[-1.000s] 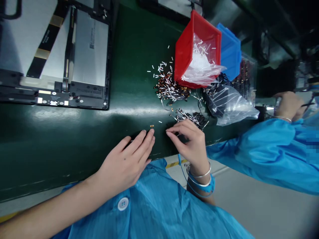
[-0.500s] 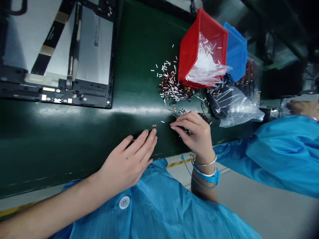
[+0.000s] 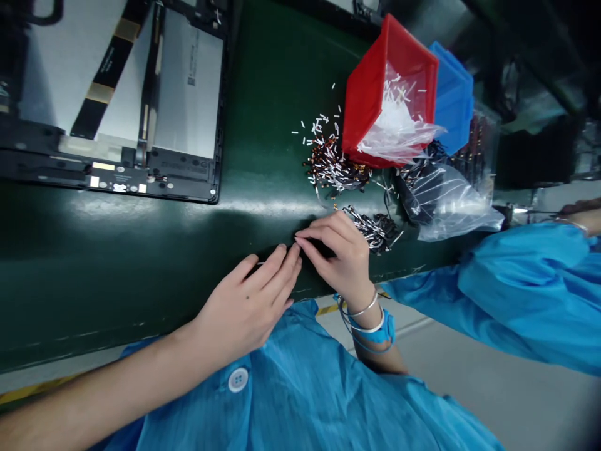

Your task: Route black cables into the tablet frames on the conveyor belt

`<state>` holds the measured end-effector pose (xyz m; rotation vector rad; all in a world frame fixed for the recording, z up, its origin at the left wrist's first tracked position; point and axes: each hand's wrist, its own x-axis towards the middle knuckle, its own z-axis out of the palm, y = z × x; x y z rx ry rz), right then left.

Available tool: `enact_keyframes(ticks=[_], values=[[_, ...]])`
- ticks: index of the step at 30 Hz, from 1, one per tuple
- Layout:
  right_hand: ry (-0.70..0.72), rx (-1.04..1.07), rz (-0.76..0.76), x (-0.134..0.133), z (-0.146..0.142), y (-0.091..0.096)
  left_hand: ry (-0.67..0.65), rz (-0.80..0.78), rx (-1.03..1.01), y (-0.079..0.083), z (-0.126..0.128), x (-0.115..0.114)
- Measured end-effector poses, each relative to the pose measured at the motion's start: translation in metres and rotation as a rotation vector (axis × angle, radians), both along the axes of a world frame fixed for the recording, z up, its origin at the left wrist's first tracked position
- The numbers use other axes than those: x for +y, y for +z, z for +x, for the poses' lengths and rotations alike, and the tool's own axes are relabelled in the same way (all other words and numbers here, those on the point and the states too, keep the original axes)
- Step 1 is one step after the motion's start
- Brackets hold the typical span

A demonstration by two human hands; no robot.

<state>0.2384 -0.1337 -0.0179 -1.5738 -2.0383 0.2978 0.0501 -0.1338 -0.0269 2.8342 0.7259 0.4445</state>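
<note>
My left hand (image 3: 239,307) lies flat on the green table (image 3: 141,250) near its front edge, fingers stretched out and together, holding nothing I can see. My right hand (image 3: 338,257) is beside it, its fingertips pinched together just above the left fingertips. What the pinch holds is hidden. My right wrist wears bracelets and a blue strap. A small heap of black and silver parts (image 3: 373,228) lies just right of the right hand. A larger scatter of brown and white small parts (image 3: 328,164) lies farther back.
A red bin (image 3: 369,94) lined with a plastic bag leans behind the scatter, with a blue bin (image 3: 453,94) beside it. A clear bag of dark parts (image 3: 451,200) lies to the right. An opened tablet (image 3: 178,94) lies at back left. A co-worker's blue sleeve (image 3: 507,288) reaches in from the right.
My right hand moved left from the black and silver heap to the small gold part by my left fingertips and pinched there; that part is now covered. My left hand stayed put.
</note>
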Motion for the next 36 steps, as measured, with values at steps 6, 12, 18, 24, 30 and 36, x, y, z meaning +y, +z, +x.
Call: enact_keyframes(ticks=[6,12,18,24,30,36], values=[[0.068,-0.129,0.107,-0.009,0.006,0.000,0.007,-0.003,-0.011,-0.001,0.000,0.000],[0.043,-0.255,0.130,-0.023,0.000,0.002,0.023,0.025,-0.030,-0.002,0.001,0.000],[-0.132,-0.247,0.071,-0.035,-0.022,0.000,0.018,0.023,-0.017,0.000,0.000,0.000],[-0.234,-0.181,0.126,-0.040,-0.024,-0.004,0.017,0.042,-0.017,-0.002,0.001,0.000],[-0.225,-0.129,0.113,-0.037,-0.022,-0.006,0.019,0.044,0.001,-0.001,0.001,0.000],[-0.289,0.010,0.053,-0.028,-0.015,-0.005,0.017,0.046,0.007,-0.001,0.000,0.000]])
